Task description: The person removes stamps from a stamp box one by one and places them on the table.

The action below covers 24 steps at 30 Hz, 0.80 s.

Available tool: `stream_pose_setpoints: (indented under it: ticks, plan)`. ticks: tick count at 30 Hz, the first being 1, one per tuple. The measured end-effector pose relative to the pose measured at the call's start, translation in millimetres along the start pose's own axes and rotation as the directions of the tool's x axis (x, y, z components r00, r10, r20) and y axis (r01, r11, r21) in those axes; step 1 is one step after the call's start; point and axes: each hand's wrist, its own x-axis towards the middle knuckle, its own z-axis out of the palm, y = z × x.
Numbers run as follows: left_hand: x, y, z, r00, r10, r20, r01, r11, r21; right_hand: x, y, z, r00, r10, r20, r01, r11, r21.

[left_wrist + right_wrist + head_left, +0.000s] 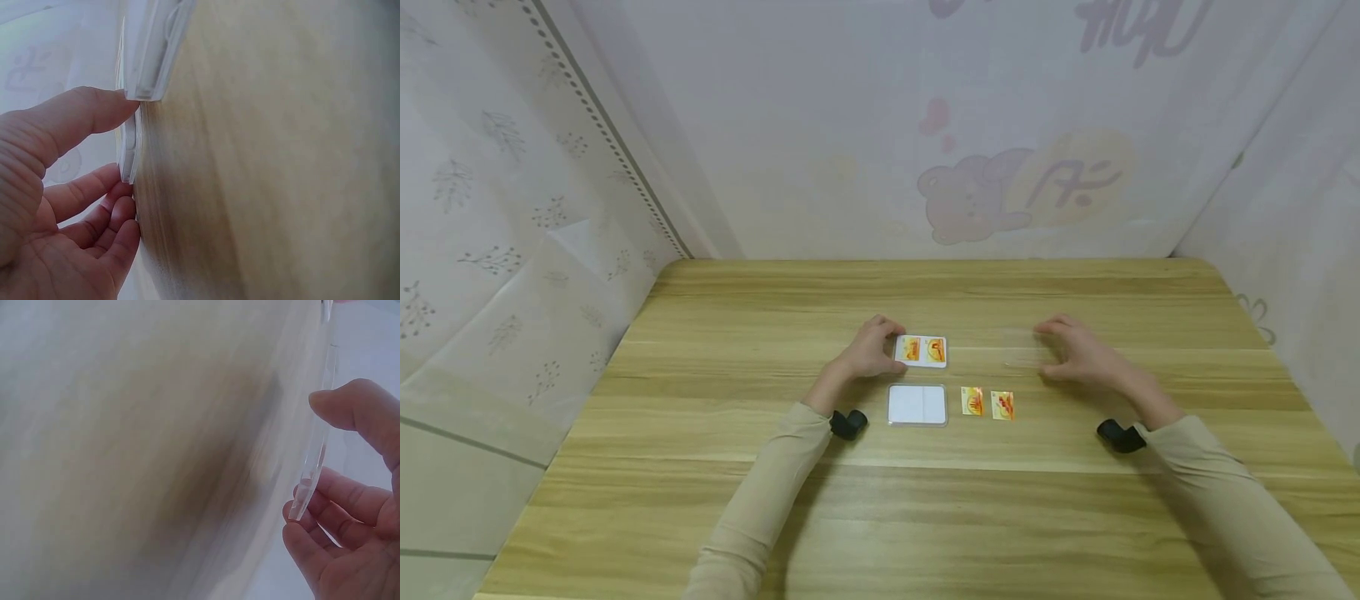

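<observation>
As the left hand (871, 350) grips a case (922, 351), the right hand (1078, 354) holds a clear cover (1022, 348)

Where the head view looks down on the bench (962, 533), the case lies near the middle, showing two orange cards (911, 348) side by side. The left hand grips its left end between thumb and fingers. Nearer the person lies a white tray (904, 405), apart from the case and divided by a line; to its right lie two loose cards (972, 402), slightly apart. The right hand grips the cover's right end.

Left wrist view: thumb and fingers take opposite edges of the case. The tray stands edge-on in the foreground; whether the thumb touches it cannot be told.

Right wrist view: the cover appears edge-on between thumb and fingers; contact with the bench cannot be told.
</observation>
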Motion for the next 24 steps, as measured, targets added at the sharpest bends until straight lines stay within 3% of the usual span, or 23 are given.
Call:
stream_pose_setpoints:
  ticks: [24]
  plan:
    - [-0.7,-0.5,-1.0,1.000,0.018,0.000,-0.018,1.000,0.004,-8,12,-5,1.000,-0.009,0.014,0.009,0.998,-0.056]
